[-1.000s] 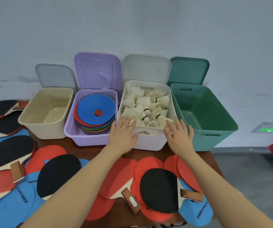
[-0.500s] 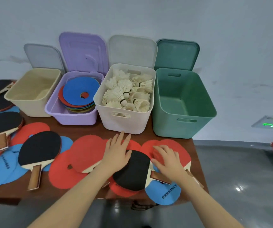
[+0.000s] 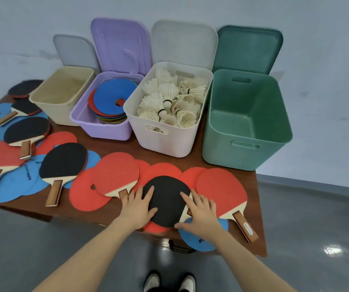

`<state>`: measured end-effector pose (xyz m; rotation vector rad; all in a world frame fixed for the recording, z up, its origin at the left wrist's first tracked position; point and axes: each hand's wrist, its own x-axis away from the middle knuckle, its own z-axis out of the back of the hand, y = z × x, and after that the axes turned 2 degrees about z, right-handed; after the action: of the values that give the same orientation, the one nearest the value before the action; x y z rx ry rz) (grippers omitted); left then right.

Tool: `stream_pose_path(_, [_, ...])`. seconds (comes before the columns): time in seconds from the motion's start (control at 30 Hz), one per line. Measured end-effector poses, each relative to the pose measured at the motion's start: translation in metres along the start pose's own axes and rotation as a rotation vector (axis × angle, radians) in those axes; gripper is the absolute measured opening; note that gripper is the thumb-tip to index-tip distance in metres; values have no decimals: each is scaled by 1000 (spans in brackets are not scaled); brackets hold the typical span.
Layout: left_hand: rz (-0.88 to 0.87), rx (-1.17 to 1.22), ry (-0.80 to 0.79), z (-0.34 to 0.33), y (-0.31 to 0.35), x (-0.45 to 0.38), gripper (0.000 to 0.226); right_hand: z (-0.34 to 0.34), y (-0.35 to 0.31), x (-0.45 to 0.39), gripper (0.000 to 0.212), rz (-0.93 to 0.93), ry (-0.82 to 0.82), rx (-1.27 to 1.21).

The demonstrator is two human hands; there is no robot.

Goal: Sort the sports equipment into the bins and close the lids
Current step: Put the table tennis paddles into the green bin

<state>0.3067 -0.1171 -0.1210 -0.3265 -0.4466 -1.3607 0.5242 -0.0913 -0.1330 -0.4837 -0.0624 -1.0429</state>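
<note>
Four bins: standing in a row along the far edge of the table (image 3: 251, 209), every lid tilted up and open.
Cream bin (image 3: 43, 102): sitting farthest left, showing nothing inside.
Purple bin (image 3: 104, 129): holding a stack of flat discs (image 3: 110, 95), a blue one lying on top.
White bin (image 3: 165, 142): holding a heap of shuttlecocks (image 3: 169, 102).
Green bin (image 3: 247, 148): standing at the far right corner, showing nothing inside.
Black-faced paddle (image 3: 166, 199): lying at the near edge of the table, overlapping red discs and resting between both hands.
Red-faced paddle (image 3: 222, 192): lying just right of it, handle pointing toward the near right corner.
Left hand (image 3: 137, 205): lying flat with fingers spread, pressing on the black paddle's left side, gripping nothing.
Right hand (image 3: 201, 211): lying flat with fingers spread over the black paddle's right edge and a blue disc (image 3: 198, 239), gripping nothing.
Other paddles and discs: lying scattered and overlapping across the left half of the table.
</note>
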Motion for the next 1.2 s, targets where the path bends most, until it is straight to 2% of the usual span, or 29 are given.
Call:
stream_pose_path(0.17, [-19, 142, 77, -2, 0, 4, 73, -4, -10, -9, 111, 22, -5, 12])
stream_pose_path(0.33, [-52, 371, 202, 0, -7, 15, 72, -11, -7, -5, 106, 83, 84, -56])
stream_pose_path(0.47, [-132, 515, 303, 9, -6, 20, 69, -8, -8, 6, 101, 32, 174, -121])
stream_pose_path(0.57, [-217, 627, 319, 19, 5, 16, 71, 5, -9, 17, 101, -1, 191, -164])
stream_pose_path(0.73, [-298, 483, 313, 28, 25, 2, 72, 13, -2, 25, 110, -88, 158, -209])
stream_pose_path(0.87, [-262, 420, 267, 22, 26, -1, 72, 2, -5, 24, 118, -167, 138, -174])
stream_pose_path(0.97, [-302, 411, 249, 22, 21, -4, 73, -8, -10, 22, 124, -190, 122, -94])
stream_pose_path(1.07, [-323, 416, 261, 25, 12, -7, 72, -9, -18, 15, 121, -178, 167, -62])
stream_pose_path(1.2, [-356, 434, 310, 26, -11, -9, 63, -11, -34, 5, 110, -159, 297, -163])
